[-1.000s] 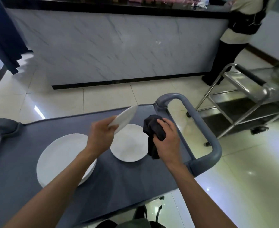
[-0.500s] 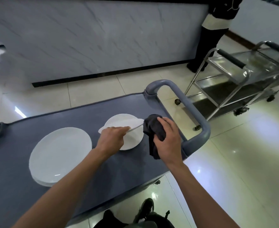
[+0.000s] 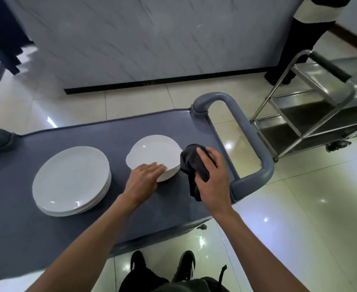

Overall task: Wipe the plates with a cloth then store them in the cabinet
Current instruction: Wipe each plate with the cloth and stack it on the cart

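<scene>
At the bottom edge, the person's two dark shoes (image 3: 162, 264) stand on the glossy cream floor tiles (image 3: 299, 207), just behind the near rim of a grey plastic service cart (image 3: 47, 228). No brand, label or writing can be read on anything in view.

Both bare forearms reach out over the cart's flat top. The left hand (image 3: 144, 178) lies with straight fingers resting on the near rim of a small stack of round white plates (image 3: 152, 152); the top plate sits slightly askew on the one beneath. The hand is flat and relaxed, not curled round the rim. Just to the right of that stack, the right hand (image 3: 213, 175) clutches a bunched dark grey cloth (image 3: 192, 163), fingers wrapped over it, with one end of the cloth hanging down toward the cart top. The cloth is beside the plates' right edge; whether it touches them cannot be told.

To the left, well apart from the hands, a larger stack of wide round white plates (image 3: 72, 178) rests on the same surface. The cart's looped grey handle (image 3: 253, 144) curves round at the right end.

Farther off at the right stands a stainless steel trolley (image 3: 320, 114) with a black-gripped handle. Beyond it a second person (image 3: 299, 39) in dark trousers stands at the pale marble-patterned counter front (image 3: 141, 39) that spans the background.
</scene>
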The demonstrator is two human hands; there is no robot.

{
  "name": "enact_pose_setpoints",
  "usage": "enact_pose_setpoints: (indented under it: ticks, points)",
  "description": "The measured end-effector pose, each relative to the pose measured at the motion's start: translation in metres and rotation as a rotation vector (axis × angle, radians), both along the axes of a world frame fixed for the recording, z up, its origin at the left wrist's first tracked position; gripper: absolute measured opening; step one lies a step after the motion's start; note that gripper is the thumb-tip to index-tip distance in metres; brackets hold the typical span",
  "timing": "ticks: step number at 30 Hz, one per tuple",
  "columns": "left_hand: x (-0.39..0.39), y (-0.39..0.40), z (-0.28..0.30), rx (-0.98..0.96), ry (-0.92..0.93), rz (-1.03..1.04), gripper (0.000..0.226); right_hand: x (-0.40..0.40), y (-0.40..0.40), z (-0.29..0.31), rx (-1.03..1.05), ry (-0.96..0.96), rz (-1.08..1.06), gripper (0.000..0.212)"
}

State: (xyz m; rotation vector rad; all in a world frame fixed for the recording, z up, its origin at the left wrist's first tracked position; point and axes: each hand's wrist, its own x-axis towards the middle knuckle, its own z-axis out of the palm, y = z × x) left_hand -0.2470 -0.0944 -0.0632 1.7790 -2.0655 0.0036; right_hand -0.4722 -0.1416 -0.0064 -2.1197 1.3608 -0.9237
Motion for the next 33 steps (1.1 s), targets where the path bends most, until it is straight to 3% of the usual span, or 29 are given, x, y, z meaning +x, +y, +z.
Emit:
enact_pose_setpoints:
  ticks: [8,17,20,29,33]
  points:
    - [-0.007,0.006,-0.011,0.130,-0.118,-0.042,0.068,-0.005,-0.013,-0.012,0.022,-0.060,0.101,0.053]
    - [-0.007,0.010,-0.024,0.121,-0.106,-0.071,0.056,-0.003,-0.016,-0.026,0.047,-0.051,0.139,0.054]
    - [-0.008,0.011,-0.030,0.092,-0.109,-0.080,0.041,-0.004,-0.016,-0.030,0.055,-0.050,0.150,0.056]
    - [-0.015,0.015,-0.043,0.073,-0.015,0.031,0.037,-0.005,-0.016,-0.038,0.066,-0.051,0.162,0.057]
    - [-0.017,0.011,-0.043,0.110,0.045,0.094,0.048,-0.009,-0.015,-0.042,0.064,-0.037,0.168,0.058]
